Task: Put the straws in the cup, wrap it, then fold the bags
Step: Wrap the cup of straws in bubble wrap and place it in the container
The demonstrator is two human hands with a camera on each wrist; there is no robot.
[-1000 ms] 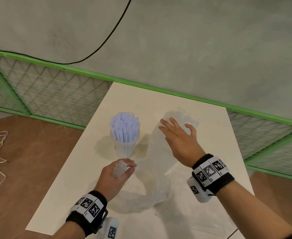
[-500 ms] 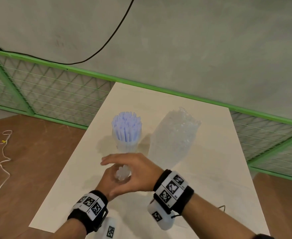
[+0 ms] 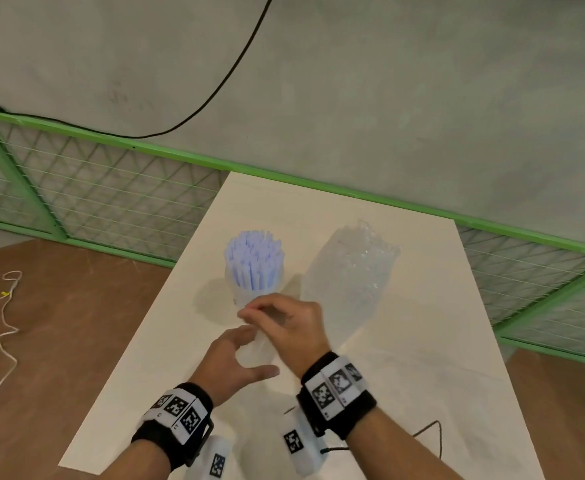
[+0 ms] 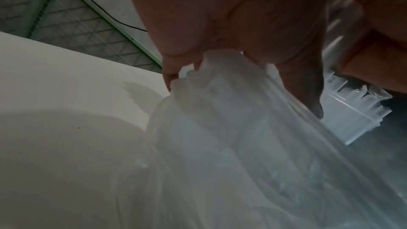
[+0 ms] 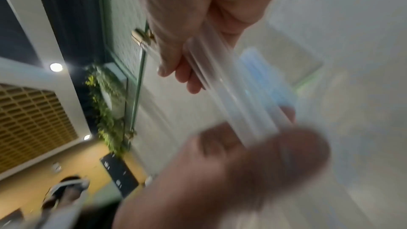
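A clear cup (image 3: 249, 299) full of pale blue straws (image 3: 254, 261) stands upright on the white table (image 3: 405, 375). Just in front of it both hands meet on a gathered clear plastic bag (image 3: 258, 344). My left hand (image 3: 235, 355) holds the bunch from below, thumb sticking out. My right hand (image 3: 284, 323) grips it from above. In the left wrist view the bunched plastic (image 4: 220, 111) runs up into the curled fingers (image 4: 220, 23). The right wrist view is blurred: my right hand (image 5: 187, 23) holds a strip of plastic (image 5: 231, 93) above my left hand (image 5: 242, 163).
A second clear bag (image 3: 353, 282) lies flattened on the table to the right of the cup. A thin black wire (image 3: 433, 434) lies near the table's front right. Green mesh fencing (image 3: 76, 188) runs behind the table. A white cord (image 3: 4, 323) trails on the brown floor at left.
My right hand left the flattened bag on the right and came over to the left hand. Both hands now hold the gathered bag and have moved closer to the cup.
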